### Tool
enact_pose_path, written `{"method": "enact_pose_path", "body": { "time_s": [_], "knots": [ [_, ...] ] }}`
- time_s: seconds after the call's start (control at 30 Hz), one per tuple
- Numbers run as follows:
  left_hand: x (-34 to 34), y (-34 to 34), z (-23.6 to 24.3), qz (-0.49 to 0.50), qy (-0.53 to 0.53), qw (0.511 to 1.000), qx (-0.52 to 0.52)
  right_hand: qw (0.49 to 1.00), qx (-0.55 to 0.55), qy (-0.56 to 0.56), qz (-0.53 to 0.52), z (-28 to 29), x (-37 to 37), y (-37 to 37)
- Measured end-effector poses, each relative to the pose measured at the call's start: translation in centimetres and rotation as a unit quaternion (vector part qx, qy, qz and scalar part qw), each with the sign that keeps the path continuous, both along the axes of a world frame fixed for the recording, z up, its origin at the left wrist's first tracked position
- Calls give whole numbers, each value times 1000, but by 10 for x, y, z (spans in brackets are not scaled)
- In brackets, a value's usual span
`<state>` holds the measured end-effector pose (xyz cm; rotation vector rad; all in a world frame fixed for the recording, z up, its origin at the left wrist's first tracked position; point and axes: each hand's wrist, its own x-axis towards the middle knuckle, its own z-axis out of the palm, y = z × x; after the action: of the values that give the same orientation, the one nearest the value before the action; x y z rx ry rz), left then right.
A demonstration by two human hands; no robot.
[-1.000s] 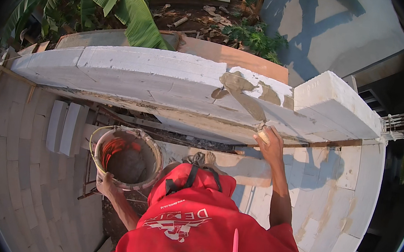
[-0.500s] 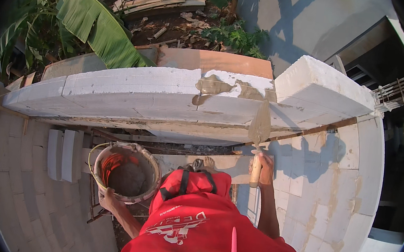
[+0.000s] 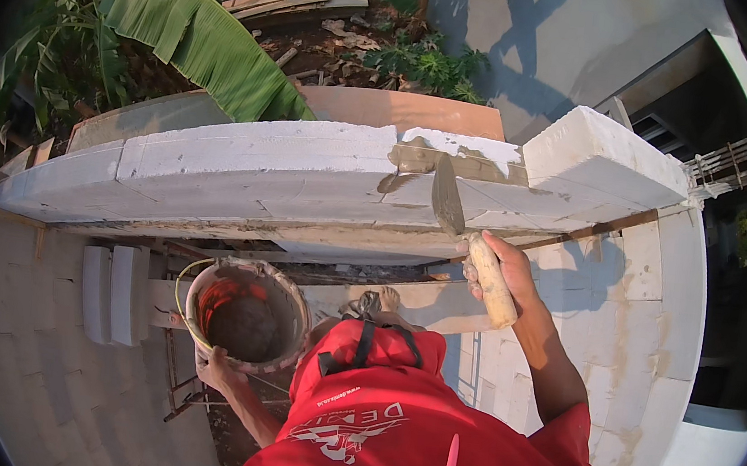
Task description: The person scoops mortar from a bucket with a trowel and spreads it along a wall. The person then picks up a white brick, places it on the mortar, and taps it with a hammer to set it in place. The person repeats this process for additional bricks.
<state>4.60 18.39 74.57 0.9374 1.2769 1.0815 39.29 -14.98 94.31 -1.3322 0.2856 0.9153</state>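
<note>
My right hand (image 3: pixel 505 267) grips the wooden handle of a trowel (image 3: pixel 450 197), whose blade points up over the top of a white block wall (image 3: pixel 261 176). The blade tip is close to a grey mortar patch (image 3: pixel 436 160) spread on the wall top, beside a raised white block (image 3: pixel 604 157). My left hand (image 3: pixel 216 367) holds the rim of a round bucket (image 3: pixel 246 315) with dark mortar and an orange inner side, down at my left.
Two loose white blocks (image 3: pixel 112 292) lie left of the bucket. A metal stand (image 3: pixel 184 386) sits under it. Large green leaves (image 3: pixel 203 38) and boards lie beyond the wall. A plastered white wall face (image 3: pixel 648 307) drops to the right.
My right hand has pulled back from the wall top and lifted the trowel, so the blade now points up by the mortar patch. The view has shifted left and up. The bucket hand stays.
</note>
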Motion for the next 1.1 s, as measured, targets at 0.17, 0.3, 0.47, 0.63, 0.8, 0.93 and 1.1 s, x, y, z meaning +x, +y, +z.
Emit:
{"method": "enact_pose_path", "body": {
  "time_s": [0.17, 0.3, 0.47, 0.63, 0.8, 0.93, 1.1],
  "knots": [
    [-12, 7, -12, -4, -22, 1000, -10, 995, -24, -22, 97, 14, 0, 84],
    [-25, 17, -25, 4, 32, 999, -33, 938, -183, -159, 249, 28, 16, 101],
    [-34, 23, -40, 3, 21, 999, -30, 730, -437, -351, 391, 45, 47, 41],
    [-38, 29, -42, 5, 39, 999, -38, 727, -493, -388, 278, 29, 89, -35],
    [-41, 33, -43, 1, 53, 998, -30, 928, -323, -182, 29, -8, 84, -82],
    [-38, 29, -42, 16, 26, 1000, -7, 964, -248, -80, -44, -6, 19, -94],
    [-24, 28, -29, 11, 29, 999, -22, 982, -121, -122, -79, 27, -8, -95]
  ]
}}
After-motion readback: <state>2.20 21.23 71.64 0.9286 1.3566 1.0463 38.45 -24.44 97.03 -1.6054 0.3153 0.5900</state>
